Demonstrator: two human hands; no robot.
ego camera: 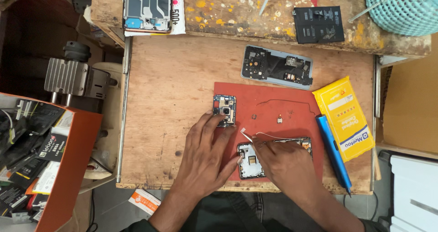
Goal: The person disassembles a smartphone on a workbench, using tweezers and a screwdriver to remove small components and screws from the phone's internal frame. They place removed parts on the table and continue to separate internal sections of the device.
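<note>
Left hand [207, 147] flat, grip released, beside circuit board [225, 110]; right hand [285, 163] pinches tweezers [248, 136] over phone frame [251, 161].

Both forearms are bare, with no sleeves, watch or bracelet showing. The left hand [205, 152] and right hand [285, 161] wear no gloves or rings. Dark green trousers [232, 213] show at the bottom edge.
</note>
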